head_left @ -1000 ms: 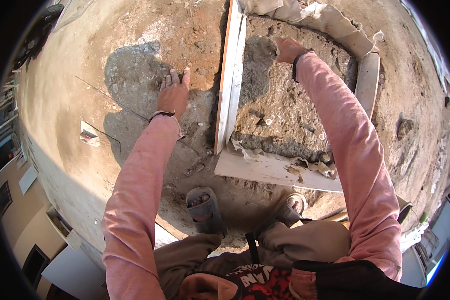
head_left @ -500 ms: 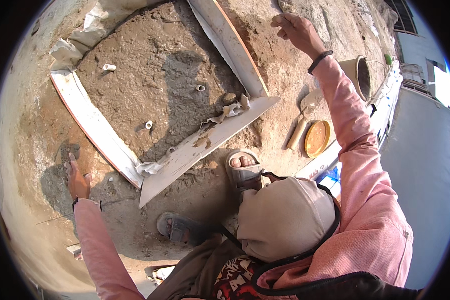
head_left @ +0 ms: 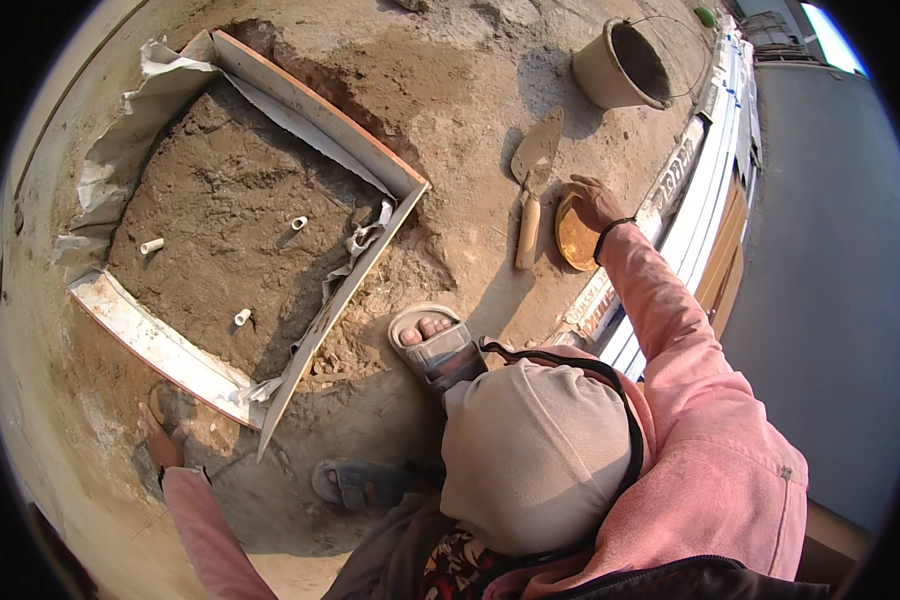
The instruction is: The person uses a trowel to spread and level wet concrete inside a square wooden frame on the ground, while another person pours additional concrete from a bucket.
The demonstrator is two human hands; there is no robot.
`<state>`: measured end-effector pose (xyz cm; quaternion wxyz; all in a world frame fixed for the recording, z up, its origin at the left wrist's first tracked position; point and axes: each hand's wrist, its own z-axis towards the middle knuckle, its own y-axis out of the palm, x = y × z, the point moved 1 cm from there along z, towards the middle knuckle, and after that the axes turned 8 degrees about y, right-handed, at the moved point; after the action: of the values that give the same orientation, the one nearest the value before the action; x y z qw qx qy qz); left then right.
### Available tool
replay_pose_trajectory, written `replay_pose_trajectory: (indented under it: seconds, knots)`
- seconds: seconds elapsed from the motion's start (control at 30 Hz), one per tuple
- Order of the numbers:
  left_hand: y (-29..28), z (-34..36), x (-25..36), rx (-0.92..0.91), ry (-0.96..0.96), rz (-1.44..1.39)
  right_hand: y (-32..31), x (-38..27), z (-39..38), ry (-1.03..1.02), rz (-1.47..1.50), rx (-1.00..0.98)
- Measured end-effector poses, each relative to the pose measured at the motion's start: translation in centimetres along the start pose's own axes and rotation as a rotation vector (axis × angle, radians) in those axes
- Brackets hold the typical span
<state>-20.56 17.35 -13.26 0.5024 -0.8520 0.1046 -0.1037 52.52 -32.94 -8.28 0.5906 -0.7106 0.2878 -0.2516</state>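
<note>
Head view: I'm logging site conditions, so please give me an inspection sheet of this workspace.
Surface: uneven bare earth, partly shaded
Job's things: yellow dish beside a wooden-handled trowel; boards edging brown fill with three short white pipes showing
Clutter: bucket; long white strips
Hands: right hand at the dish's rim, grip unclear; left hand spread beside the boards
Cables: nothing seen
Surroundings: grey surface at right

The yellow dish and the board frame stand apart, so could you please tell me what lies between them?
In the head view, a trowel lies on the dirt between the yellow dish and the board frame.
</note>
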Motion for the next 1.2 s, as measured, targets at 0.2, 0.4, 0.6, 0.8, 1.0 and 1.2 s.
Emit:
replay_pose_trajectory:
  seconds: [0.2, 0.4, 0.6, 0.8, 1.0, 1.2]
  knots:
    - [0.5, 0.7, -2.4, -0.012, 0.044, -0.034, -4.8, 1.2, 0.1, 0.209, -0.25, -0.037]
    - [0.1, 0.3, -3.5, 0.0, 0.086, -0.052, -7.4, 8.6, 1.7, 0.475, -0.494, -0.539]
    - [0.7, 0.7, 0.3, -0.033, 0.015, -0.021, -4.2, 8.9, 6.3, 0.492, 0.391, -0.237]
    - [1.9, 0.6, 0.0, -0.059, 0.044, 0.07, 2.4, 4.7, 14.2, 0.495, 0.741, -0.203]
    - [2.0, 2.9, 4.2, -0.044, 0.102, 0.091, -1.5, 17.9, 13.5, 0.454, 0.336, 0.347]
    - [-3.0, -1.7, 0.0, -0.107, -0.039, 0.194, -11.2, -17.6, 15.1, 0.083, 1.213, 0.144]
